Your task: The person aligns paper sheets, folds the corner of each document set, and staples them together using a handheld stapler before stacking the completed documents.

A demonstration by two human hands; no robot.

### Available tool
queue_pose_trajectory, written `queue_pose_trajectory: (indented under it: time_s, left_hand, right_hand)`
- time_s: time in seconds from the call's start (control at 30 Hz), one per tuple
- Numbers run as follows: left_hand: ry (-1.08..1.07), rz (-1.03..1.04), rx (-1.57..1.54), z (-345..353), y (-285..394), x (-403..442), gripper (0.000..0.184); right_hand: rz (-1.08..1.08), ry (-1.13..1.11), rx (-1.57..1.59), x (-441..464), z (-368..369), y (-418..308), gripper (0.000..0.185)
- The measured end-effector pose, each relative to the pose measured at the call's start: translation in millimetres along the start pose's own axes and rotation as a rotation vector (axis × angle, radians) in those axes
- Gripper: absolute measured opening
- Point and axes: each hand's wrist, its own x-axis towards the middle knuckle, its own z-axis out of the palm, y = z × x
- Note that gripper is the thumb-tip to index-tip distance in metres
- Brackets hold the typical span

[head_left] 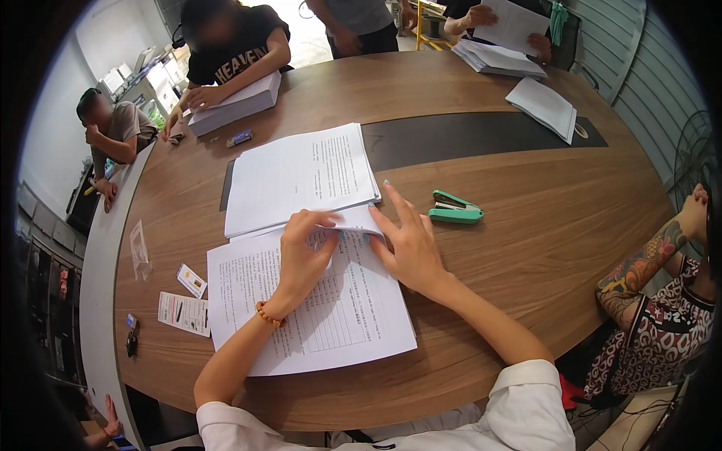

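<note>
Printed sheets (331, 301) lie in a stack in front of me, their far edge lifted and curled up. My left hand (307, 252) is closed on that raised edge, thumb below and fingers above. At the right end of the same edge, my right hand (410, 248) has its thumb and a finger around the paper, with the index finger stretched forward. A second stack of printed pages (297, 177) sits just beyond my hands. To the right of my right hand rests a green stapler (456, 207).
Left of the sheets are a card (192, 279), a printed leaflet (184, 313) and a clear plastic piece (140, 250). Across the table a person leans on a thick paper stack (239, 104). Another person holds papers (511, 26) at the far right. A tattooed arm (639, 282) is at right.
</note>
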Motion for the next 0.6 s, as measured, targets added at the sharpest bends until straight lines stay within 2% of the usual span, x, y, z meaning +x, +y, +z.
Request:
queue_pose_trajectory:
  time_s: [0.3, 0.33, 0.4, 0.47, 0.5, 0.57, 0.6]
  left_hand:
    - [-0.006, 0.136, 0.021, 1.2, -7.9, -0.4, 0.019]
    - [-0.008, 0.139, 0.021, 1.0, -6.5, -0.3, 0.019]
    - [-0.001, -0.024, -0.088, 0.5, -1.3, -1.0, 0.026]
    - [-0.002, -0.043, -0.122, -0.2, 3.7, -0.1, 0.030]
    - [0.000, -0.064, -0.155, -0.3, 5.0, 0.7, 0.034]
    - [-0.028, 0.000, -0.114, 0.0, -1.1, 2.6, 0.037]
    - [-0.049, 0.062, -0.075, 0.1, -4.2, 3.1, 0.040]
  right_hand:
    - [-0.136, -0.024, -0.052, -0.2, -1.4, 0.1, 0.037]
    - [-0.137, 0.018, -0.063, -0.7, 0.3, -0.2, 0.041]
    - [-0.135, 0.060, -0.074, -0.7, -2.3, -2.1, 0.046]
    - [-0.033, 0.051, 0.036, 4.9, -11.1, -5.6, 0.058]
    - [-0.030, 0.051, 0.035, 9.8, -15.7, 1.9, 0.058]
    - [-0.039, -0.186, 0.211, 21.9, -34.1, 33.7, 0.069]
    - [-0.020, -0.225, 0.190, 23.5, -42.3, 52.2, 0.069]
